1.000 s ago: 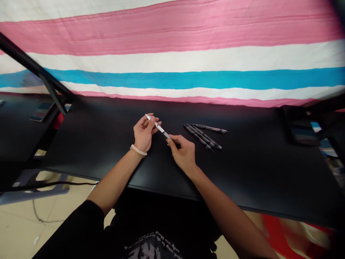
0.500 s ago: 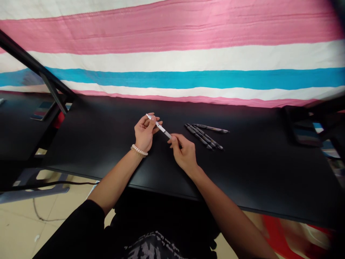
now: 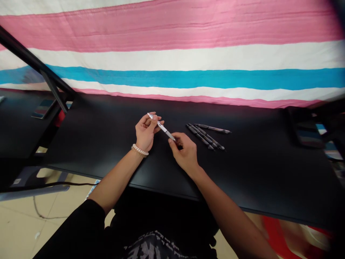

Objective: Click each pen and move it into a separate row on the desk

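Note:
My left hand is closed on the upper part of a white pen, its thumb lying along the barrel. The pen slants down to the right over the black table. At its lower end, my right hand has thumb and forefinger curled around the tip, which they partly hide. A pale coiled band circles my left wrist. Just right of my right hand lie several dark pens in a loose fan on the tabletop.
The black table meets a striped pink, white and blue cloth at the back. A dark metal frame slants at left, with a phone beyond it. Dark object at right; red stool below.
My right thumb and forefinger have shifted slightly down and right along the pen's lower end, and the thumb sits lower. My left hand keeps its hold; the dark pens lie as before.

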Demonstrator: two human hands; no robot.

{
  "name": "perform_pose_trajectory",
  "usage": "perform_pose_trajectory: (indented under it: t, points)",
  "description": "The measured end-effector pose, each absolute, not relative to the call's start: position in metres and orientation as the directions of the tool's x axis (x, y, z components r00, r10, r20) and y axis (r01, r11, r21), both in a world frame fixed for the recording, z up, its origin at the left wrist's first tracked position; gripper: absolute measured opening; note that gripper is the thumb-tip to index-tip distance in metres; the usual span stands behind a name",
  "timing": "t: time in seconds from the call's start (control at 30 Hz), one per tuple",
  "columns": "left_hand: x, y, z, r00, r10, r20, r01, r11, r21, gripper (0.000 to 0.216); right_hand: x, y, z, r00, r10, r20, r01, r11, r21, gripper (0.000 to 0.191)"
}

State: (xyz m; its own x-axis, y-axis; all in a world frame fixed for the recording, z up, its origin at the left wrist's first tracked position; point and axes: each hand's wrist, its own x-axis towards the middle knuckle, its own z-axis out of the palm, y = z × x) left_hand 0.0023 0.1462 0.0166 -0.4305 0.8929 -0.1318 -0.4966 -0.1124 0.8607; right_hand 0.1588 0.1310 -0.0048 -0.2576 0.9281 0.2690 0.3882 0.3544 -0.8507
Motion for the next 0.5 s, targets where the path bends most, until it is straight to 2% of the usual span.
perform_pose_trajectory:
  t: [0.23,0.37,0.5]
  points:
    - [0.002,0.145,0.017,-0.399,0.908,-0.126,-0.508,-0.104,0.855,0.038,0.16,0.129,-0.007,-0.272,0.93,0.248,0.343,0.334,-0.878,0.025]
    - [0.0,0.145,0.02,-0.308,0.942,-0.136,-0.529,-0.051,0.847,0.032,0.16,0.128,-0.005,-0.378,0.917,0.125,0.253,0.233,-0.939,0.023]
    - [-0.002,0.142,0.029,-0.139,0.977,-0.163,-0.686,0.023,0.727,0.027,0.156,0.124,-0.005,-0.45,0.881,0.145,0.336,0.318,-0.887,0.015]
